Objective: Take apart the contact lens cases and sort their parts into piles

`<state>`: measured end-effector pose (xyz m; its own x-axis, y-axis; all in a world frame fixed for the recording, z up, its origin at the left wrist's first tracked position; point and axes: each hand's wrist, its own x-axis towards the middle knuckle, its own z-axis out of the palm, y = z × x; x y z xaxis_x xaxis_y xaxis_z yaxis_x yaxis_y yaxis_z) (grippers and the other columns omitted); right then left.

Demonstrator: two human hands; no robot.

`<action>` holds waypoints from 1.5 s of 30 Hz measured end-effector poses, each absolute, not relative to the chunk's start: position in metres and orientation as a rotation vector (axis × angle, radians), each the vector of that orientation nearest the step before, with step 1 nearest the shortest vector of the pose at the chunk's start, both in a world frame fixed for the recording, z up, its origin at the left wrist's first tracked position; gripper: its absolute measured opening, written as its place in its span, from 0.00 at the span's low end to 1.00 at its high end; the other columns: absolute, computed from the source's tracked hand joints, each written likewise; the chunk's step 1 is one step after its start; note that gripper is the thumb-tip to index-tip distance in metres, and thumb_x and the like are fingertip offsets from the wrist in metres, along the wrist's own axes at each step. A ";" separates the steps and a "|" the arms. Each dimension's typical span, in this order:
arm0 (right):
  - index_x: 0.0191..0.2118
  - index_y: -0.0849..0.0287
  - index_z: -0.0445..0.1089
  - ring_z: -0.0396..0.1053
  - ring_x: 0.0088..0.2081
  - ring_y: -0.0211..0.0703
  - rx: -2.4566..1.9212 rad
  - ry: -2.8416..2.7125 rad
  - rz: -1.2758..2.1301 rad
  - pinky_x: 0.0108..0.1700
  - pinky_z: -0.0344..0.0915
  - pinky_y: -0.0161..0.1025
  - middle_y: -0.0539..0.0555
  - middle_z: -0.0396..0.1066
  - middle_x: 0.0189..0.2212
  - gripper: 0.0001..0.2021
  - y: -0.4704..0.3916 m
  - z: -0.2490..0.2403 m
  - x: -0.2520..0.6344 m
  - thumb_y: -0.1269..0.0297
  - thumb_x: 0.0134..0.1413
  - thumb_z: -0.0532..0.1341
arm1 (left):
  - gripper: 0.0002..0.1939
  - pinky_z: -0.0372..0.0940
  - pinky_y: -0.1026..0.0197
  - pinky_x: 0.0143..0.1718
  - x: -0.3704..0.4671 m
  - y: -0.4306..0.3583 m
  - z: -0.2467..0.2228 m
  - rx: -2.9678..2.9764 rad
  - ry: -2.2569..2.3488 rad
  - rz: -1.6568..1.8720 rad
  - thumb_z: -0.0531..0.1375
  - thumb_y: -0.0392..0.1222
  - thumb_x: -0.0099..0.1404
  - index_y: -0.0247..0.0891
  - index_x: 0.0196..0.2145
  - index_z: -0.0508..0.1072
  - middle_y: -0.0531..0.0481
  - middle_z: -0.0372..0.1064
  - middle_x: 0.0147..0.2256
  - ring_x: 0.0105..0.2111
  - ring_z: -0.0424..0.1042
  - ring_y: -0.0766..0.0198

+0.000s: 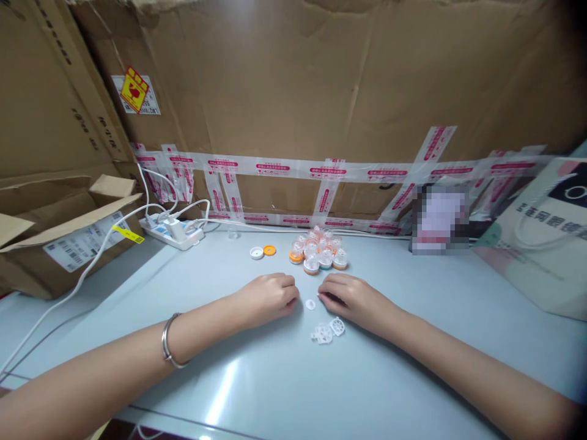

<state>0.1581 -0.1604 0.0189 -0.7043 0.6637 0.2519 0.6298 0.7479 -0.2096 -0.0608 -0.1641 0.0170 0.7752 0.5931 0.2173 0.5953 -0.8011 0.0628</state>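
Note:
My left hand (271, 298) rests on the table with its fingers curled closed; anything inside them is hidden. Opposite it, my right hand (347, 296) is closed in a pinch, and a tiny white piece (318, 295) shows at its fingertips. A small white disc (310, 304) lies on the table between the two hands. Just below my right hand are a white wheel-like plastic part (337, 326) and a more see-through spoked part (323, 333), side by side. Beyond both hands stands a cluster of small clear-topped round containers (311, 264) with orange, white and teal bases.
A white ring (257, 252) and an orange ring (269, 250) lie left of the cluster. Behind are a clear cup (233, 233), a power strip (177, 235) with cables and a large cardboard box (275, 91). An open carton (68, 238) stands left, a printed bag (541, 244) right.

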 end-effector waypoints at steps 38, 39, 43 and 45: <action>0.28 0.60 0.68 0.65 0.29 0.37 -1.121 -2.242 0.547 0.33 0.62 0.34 0.51 0.68 0.26 0.05 -0.166 0.026 0.162 0.69 0.50 0.56 | 0.13 0.62 0.67 0.32 -0.068 -0.179 0.046 -3.095 -1.202 -0.714 0.54 0.29 0.54 0.34 0.36 0.73 0.50 0.69 0.29 0.28 0.68 0.68; 0.27 0.60 0.68 0.65 0.29 0.37 -1.105 -2.242 0.548 0.33 0.62 0.34 0.51 0.68 0.25 0.05 -0.167 0.030 0.156 0.70 0.50 0.56 | 0.12 0.62 0.67 0.32 -0.081 -0.178 0.049 -3.034 -1.253 -0.734 0.54 0.29 0.54 0.34 0.36 0.72 0.50 0.69 0.29 0.28 0.68 0.68; 0.26 0.61 0.67 0.65 0.28 0.35 -0.965 -2.347 0.484 0.32 0.61 0.32 0.50 0.67 0.25 0.04 -0.160 0.044 0.118 0.74 0.48 0.57 | 0.12 0.62 0.65 0.33 -0.140 -0.165 0.047 -2.755 -1.498 -0.742 0.52 0.30 0.55 0.35 0.36 0.71 0.50 0.68 0.31 0.29 0.68 0.67; 0.26 0.61 0.67 0.65 0.29 0.35 -0.911 -2.479 0.356 0.33 0.60 0.31 0.51 0.68 0.26 0.05 -0.152 0.046 0.092 0.75 0.47 0.57 | 0.11 0.62 0.65 0.34 -0.164 -0.157 0.038 -2.687 -1.583 -0.697 0.53 0.31 0.55 0.36 0.35 0.71 0.50 0.69 0.31 0.30 0.68 0.66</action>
